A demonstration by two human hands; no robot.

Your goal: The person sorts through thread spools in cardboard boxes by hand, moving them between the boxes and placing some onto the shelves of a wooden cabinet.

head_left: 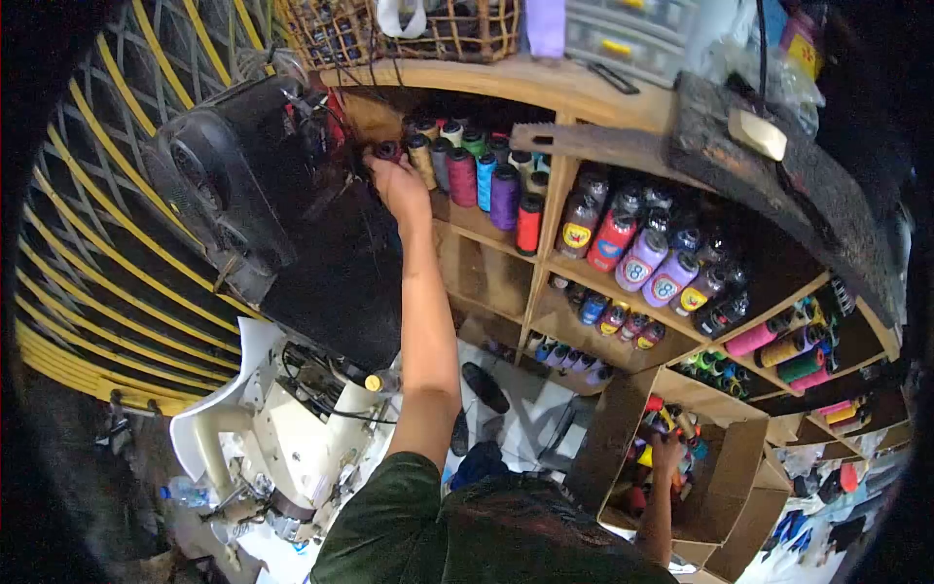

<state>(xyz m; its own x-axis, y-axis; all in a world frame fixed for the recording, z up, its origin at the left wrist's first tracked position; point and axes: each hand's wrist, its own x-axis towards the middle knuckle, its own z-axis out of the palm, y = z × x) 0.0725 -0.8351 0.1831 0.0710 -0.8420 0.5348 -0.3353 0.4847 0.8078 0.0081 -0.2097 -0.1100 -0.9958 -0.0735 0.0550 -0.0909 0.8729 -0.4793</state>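
My left hand (394, 175) is closed around a dark maroon thread spool (387, 151) at the left end of the upper shelf. Beside it stand a tan spool (420, 161), a maroon spool (462, 177), a light blue one (485, 181), a purple one (504, 197) and a red one (528, 224). My right hand (667, 450) reaches down into an open cardboard box (732, 477), touching a pile of mixed coloured spools. Its fingertips are too small and partly hidden among the spools to make out a grip.
The wooden shelf unit (537, 282) also holds labelled bottles (640, 261) and more spools (778, 347). A wicker basket (448, 34) and clear drawers (628, 39) stand on top. A black machine (224, 185), a cream scooter (302, 428) and a yellow metal gate (107, 321) are at left.
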